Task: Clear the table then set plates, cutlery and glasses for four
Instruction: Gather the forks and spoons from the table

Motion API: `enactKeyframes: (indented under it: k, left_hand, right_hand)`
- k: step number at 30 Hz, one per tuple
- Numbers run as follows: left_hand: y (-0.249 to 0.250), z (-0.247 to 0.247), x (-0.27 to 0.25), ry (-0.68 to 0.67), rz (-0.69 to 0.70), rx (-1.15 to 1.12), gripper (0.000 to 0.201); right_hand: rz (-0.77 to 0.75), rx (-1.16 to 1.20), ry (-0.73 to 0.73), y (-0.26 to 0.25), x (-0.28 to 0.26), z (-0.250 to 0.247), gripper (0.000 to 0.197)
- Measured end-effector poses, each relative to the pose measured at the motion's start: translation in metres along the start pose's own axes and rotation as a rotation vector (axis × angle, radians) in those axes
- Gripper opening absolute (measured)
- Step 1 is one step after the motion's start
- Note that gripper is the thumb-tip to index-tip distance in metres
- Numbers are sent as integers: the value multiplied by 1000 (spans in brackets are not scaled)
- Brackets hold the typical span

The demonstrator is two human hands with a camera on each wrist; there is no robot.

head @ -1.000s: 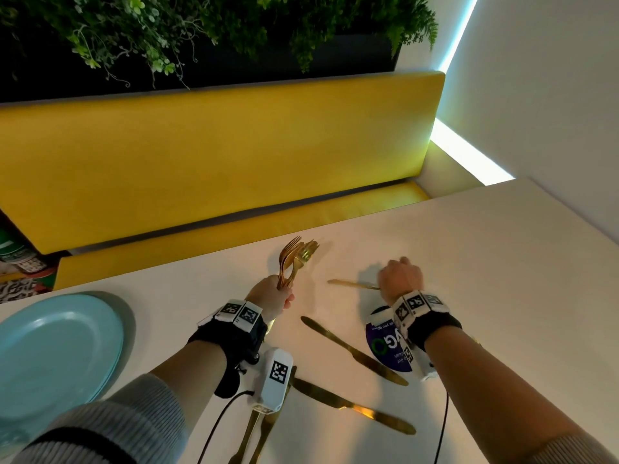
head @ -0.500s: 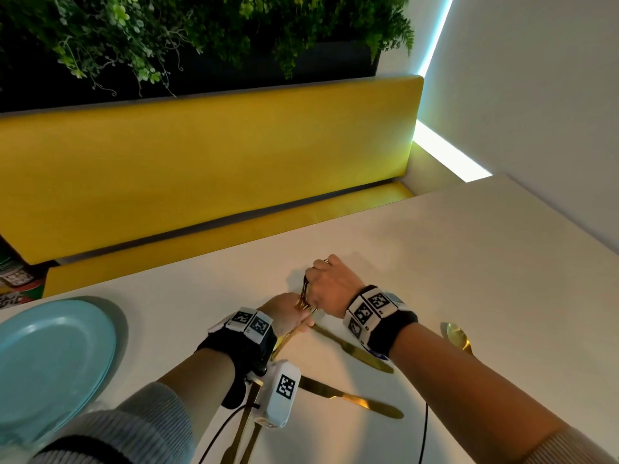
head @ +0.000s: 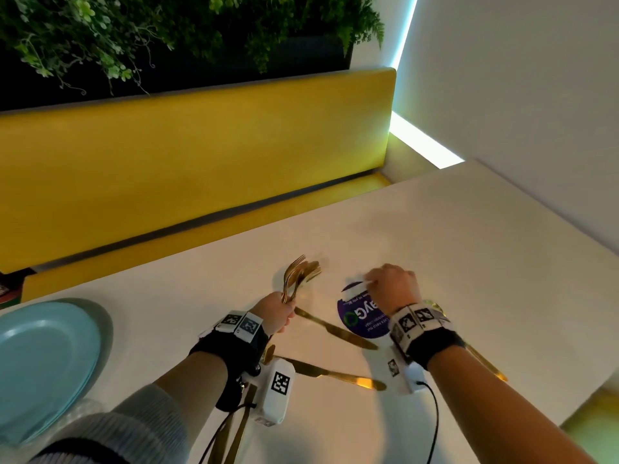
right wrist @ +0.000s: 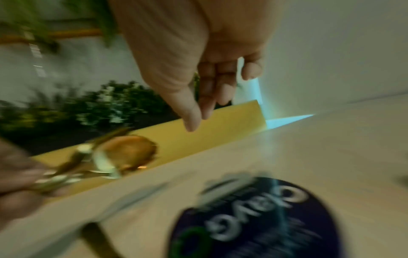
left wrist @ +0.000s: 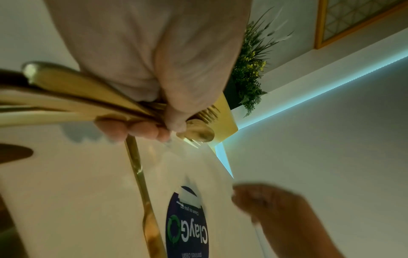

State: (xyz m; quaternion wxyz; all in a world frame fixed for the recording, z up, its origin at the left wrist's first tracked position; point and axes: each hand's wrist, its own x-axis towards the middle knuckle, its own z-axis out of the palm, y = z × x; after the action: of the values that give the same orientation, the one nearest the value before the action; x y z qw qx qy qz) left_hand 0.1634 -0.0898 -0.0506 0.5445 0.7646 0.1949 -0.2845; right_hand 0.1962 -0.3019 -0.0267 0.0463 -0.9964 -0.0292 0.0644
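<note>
My left hand (head: 273, 313) grips a bundle of gold forks and a spoon (head: 298, 276) upright above the white table (head: 469, 246); the left wrist view shows my fingers (left wrist: 137, 131) curled round the handles (left wrist: 88, 97). My right hand (head: 392, 286) hovers over a round dark blue sticker (head: 360, 321). Its fingers (right wrist: 205, 104) hang loosely and hold nothing. Two gold knives lie between my hands, one (head: 335, 329) beside the sticker and one (head: 335, 375) nearer me. A light blue plate (head: 43, 356) sits at the far left.
A gold spoon handle (head: 485, 363) shows from under my right wrist, and more gold handles (head: 241, 430) lie under my left wrist. A yellow bench (head: 201, 155) runs along the table's far side, plants above it. A wall stands to the right.
My right hand lifted a gold piece off the table, brought it to the bundle in my left hand, let go, and has moved back right over the sticker, empty.
</note>
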Motion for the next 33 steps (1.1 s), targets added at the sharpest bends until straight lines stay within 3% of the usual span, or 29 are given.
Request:
enactKeyframes:
  k: [5, 7, 12, 22, 24, 26, 29, 33]
  left_hand:
    - [-4, -2, -1, 1, -17, -22, 28]
    - [-5, -1, 0, 6, -21, -19, 28]
    - [-7, 2, -1, 38, -8, 4, 26]
    - [-16, 0, -20, 5, 27, -48, 20]
    - [-19, -1, -27, -3, 38, -51, 20]
    - [-20, -2, -38, -16, 51, -59, 18]
    - [-24, -2, -58, -63, 76, -87, 17]
    - [-36, -8, -95, -171, 93, -127, 24]
  right_hand:
    - [548, -25, -238, 75, -21, 19, 32]
    - [650, -7, -284, 92, -30, 25, 37]
    - [762, 41, -287, 106, -42, 37, 24]
    - [676, 180, -206, 78, -57, 22, 22]
    - [562, 299, -195, 57, -58, 14, 23]
    - [465, 555, -183, 30, -64, 8, 11]
    - [349, 906, -235, -19, -87, -6, 22]
    - [299, 1104, -327, -81, -127, -10, 15]
